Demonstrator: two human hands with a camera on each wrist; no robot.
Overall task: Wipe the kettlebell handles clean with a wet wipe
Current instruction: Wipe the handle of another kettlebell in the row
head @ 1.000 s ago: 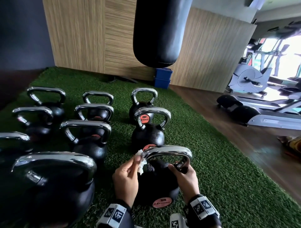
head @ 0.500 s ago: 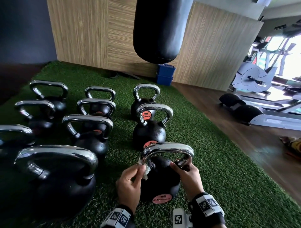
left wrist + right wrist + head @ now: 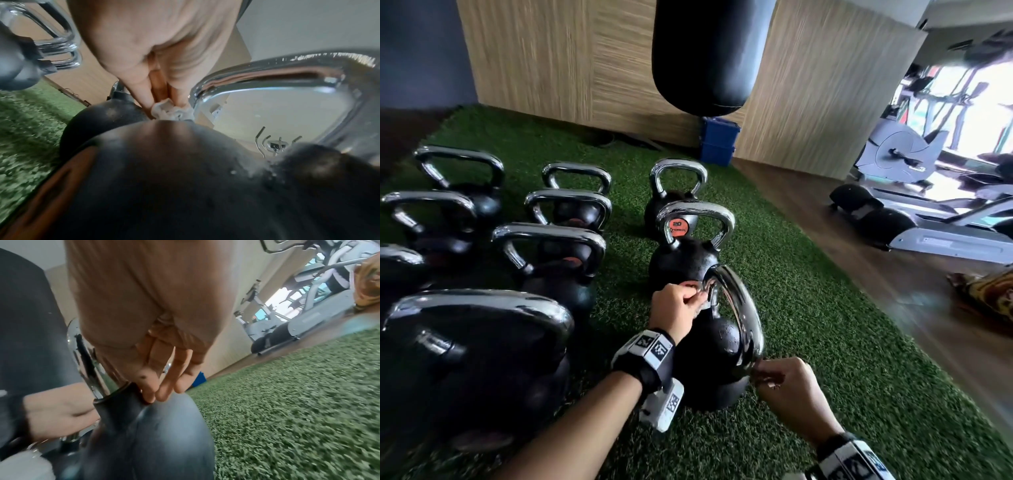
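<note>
A black kettlebell stands on the green turf with its chrome handle edge-on to me. My left hand pinches a crumpled white wet wipe against the far leg of that handle. The left wrist view shows my fingertips squeezing the wipe where the chrome handle meets the body. My right hand holds the near leg at its base. In the right wrist view its fingertips touch the black horn; the thumb is hidden.
Several more chrome-handled kettlebells stand close on the left and just behind. A black punching bag hangs ahead over a blue box. Wooden floor and gym machines lie to the right of the turf.
The kettlebell has turned about a quarter turn, so its handle now faces me edge-on. My left hand with the wipe has moved to the far leg, and my right hand is at the near leg.
</note>
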